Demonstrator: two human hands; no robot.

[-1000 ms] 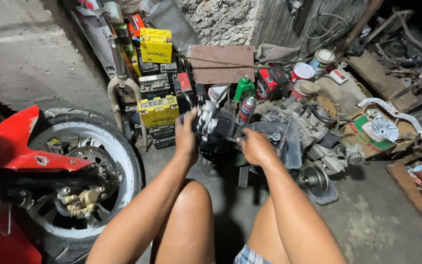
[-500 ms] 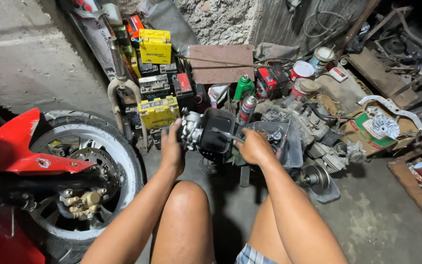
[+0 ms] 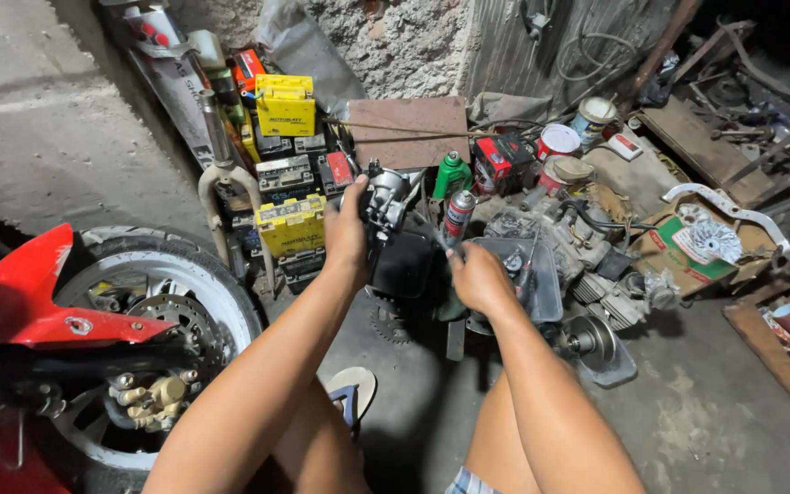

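- My left hand (image 3: 347, 240) grips the left side of a carburettor (image 3: 384, 197), a grey metal part raised in front of me, fingers curled round its body.
- My right hand (image 3: 479, 277) sits lower and to the right of that part; its fingers are closed round a thin dark tool whose kind I cannot tell, the tip pointing up towards the carburettor.
- The carburettor stands above a black engine part (image 3: 404, 265); I cannot tell whether the two are joined.
- Just behind my hands stand a green bottle (image 3: 452, 174) and a grey spray can (image 3: 458, 216), both upright and close together.
- Right of my right hand lies a clear plastic tub (image 3: 541, 274), with a grey engine block (image 3: 587, 247) behind it and a round pulley (image 3: 589, 338) on the floor below.
- Left of my left hand is a stack of batteries (image 3: 290, 197), yellow and black, leaning against the rough wall.
- At far left I see a motorcycle wheel (image 3: 162, 316) with its brake disc, partly covered by a red fender (image 3: 25, 306).
- A sandal (image 3: 354, 389) shows on the concrete floor (image 3: 706, 412) between my knees.
- At right, a cardboard box (image 3: 678, 265) holds a white finned disc (image 3: 713, 240).
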